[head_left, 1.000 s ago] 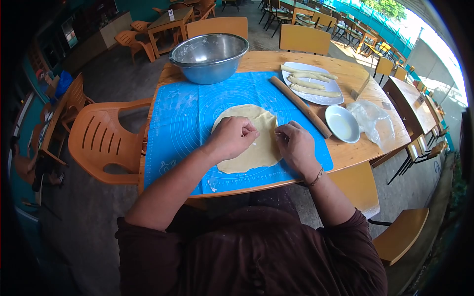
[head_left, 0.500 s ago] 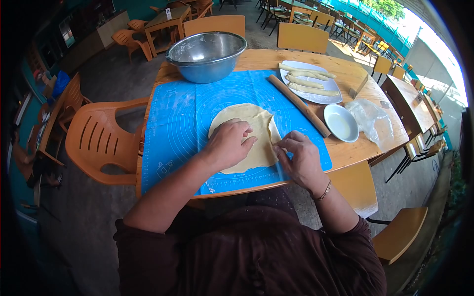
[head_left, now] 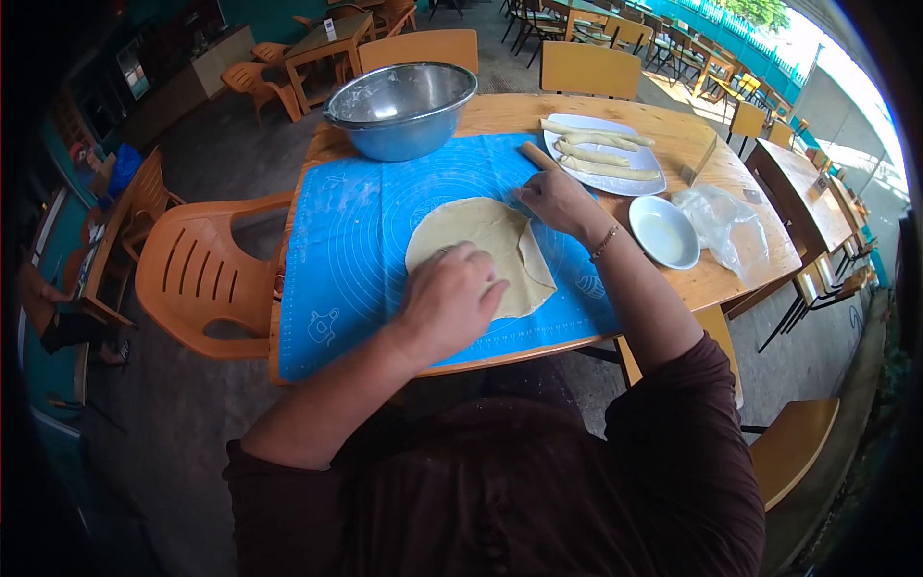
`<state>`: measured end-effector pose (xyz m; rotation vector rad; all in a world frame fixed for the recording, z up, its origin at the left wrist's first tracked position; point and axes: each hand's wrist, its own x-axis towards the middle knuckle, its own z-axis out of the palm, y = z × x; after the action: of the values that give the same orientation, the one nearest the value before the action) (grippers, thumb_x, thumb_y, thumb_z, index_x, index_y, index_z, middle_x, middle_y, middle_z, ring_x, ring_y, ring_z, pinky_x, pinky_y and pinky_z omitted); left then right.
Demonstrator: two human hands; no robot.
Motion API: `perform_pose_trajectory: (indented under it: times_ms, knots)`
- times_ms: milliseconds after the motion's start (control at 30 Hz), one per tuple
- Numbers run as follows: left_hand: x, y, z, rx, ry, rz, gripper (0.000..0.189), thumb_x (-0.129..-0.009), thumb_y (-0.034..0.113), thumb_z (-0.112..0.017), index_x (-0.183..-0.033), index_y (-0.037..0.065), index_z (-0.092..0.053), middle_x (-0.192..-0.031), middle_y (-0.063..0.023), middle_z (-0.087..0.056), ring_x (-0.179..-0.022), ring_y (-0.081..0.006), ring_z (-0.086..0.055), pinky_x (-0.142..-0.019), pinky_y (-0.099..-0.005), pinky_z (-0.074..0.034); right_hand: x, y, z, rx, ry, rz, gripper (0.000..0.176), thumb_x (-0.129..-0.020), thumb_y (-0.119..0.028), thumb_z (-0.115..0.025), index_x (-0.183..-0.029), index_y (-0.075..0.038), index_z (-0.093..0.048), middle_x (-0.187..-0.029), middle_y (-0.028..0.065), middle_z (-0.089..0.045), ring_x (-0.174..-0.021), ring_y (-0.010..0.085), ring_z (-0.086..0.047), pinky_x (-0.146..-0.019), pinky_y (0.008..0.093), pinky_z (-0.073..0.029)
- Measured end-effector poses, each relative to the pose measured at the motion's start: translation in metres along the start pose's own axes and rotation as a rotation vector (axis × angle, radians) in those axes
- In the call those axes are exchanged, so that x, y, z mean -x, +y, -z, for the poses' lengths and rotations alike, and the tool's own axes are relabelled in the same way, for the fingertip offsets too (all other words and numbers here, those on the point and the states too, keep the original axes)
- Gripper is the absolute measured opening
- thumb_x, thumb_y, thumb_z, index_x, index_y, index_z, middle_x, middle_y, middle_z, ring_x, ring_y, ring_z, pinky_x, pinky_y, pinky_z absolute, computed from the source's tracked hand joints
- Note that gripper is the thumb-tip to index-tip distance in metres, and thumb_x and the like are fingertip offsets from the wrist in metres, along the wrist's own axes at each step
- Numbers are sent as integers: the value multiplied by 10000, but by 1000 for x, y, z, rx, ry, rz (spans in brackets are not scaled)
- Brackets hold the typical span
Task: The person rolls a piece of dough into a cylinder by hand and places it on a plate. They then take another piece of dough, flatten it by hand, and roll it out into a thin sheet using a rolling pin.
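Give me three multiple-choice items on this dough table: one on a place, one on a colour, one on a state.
1. The left hand rests:
A in a bowl
B on a plate
C on the dough sheet

2. The mat under the dough is:
A green
B blue
C red

3. The dough sheet's right edge is:
A folded in over the sheet
B cut into strips
C rolled into a ball

Answers:
1 C: the hand lies on the near part of the sheet.
2 B: blue shows all around the dough.
3 A: a crease runs down the right side, with a flap lying on top.
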<state>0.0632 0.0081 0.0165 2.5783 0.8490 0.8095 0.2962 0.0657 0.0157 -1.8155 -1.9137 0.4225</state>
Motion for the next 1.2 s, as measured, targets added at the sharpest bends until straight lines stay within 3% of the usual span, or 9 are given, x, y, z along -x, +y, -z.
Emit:
perform_pose_trajectory:
  times_ms: [67,267,433,567,667,767,833,967,1200]
  knots:
    - [3,13,-21,-4,-16,-27,191,-820,169,-698,-850,4,-606,-924,-169,-609,-868,-366,-600,-757,-448,-477,-14,-2,-5,237,-89,-70,377,-860,-335,-625,-935,25,-707,-957,237,-682,-941,381,-646,-862,434,-497]
    - [-32,36,-55,-81,-26,64,326,-805,248,-726,-929,-23,-595,-992,-211,-615,-922,-369,-616,-803,-463,-481,-36,-7,-24,229,-121,-122,406,-743,-339,-718,-961,3,-719,-1007,216,-689,-1007,354,-651,-887,418,-507]
    - [-50,39,-80,-167,-113,228,411,-803,291,-725,-986,-48,-581,-1012,-235,-634,-940,-368,-638,-850,-458,-486,-36,-10,-19,136,-124,-91,370,-736,-292,-716,-981,-15,-717,-1001,210,-690,-974,335,-655,-866,401,-512]
    - [-55,32,-82,-173,-127,264,279,-782,196,-694,-918,-40,-632,-909,-220,-675,-899,-367,-660,-846,-455,-496,-36,3,-27,-87,-83,55,254,-769,-200,-671,-967,-49,-720,-954,182,-688,-859,296,-647,-817,376,-512]
    - [-52,34,-71,-182,-109,261,197,-759,153,-670,-831,-29,-657,-851,-219,-682,-852,-369,-669,-806,-448,-513,-33,3,-18,-209,-126,225,187,-784,-102,-620,-931,-67,-731,-934,176,-675,-837,279,-627,-799,369,-502]
    - [-50,30,-53,-128,-108,268,166,-744,142,-664,-774,-22,-669,-825,-223,-682,-802,-364,-676,-750,-433,-528,-19,-16,9,-282,-244,155,166,-826,-68,-572,-909,-30,-710,-856,88,-650,-726,156,-574,-690,283,-483]
    - [-46,26,-32,-101,-139,268,169,-740,144,-672,-769,-23,-673,-813,-223,-681,-775,-357,-679,-723,-422,-534,-15,-15,24,-371,-298,111,192,-816,-62,-569,-932,-21,-716,-850,82,-649,-725,147,-572,-683,271,-481]
    - [-34,18,26,302,-219,405,180,-755,109,-706,-834,-51,-681,-763,-123,-683,-698,-172,-670,-639,-302,-534,-3,-21,39,-487,-333,135,281,-725,-33,-601,-968,2,-739,-752,96,-653,-616,139,-579,-581,272,-475]
    - [-22,0,120,513,-229,390,105,-784,61,-704,-846,-21,-678,-751,-41,-654,-679,-88,-620,-627,-226,-511,28,-64,75,-233,-194,421,312,-697,13,-660,-1000,-6,-734,-822,100,-693,-722,181,-642,-701,288,-523]
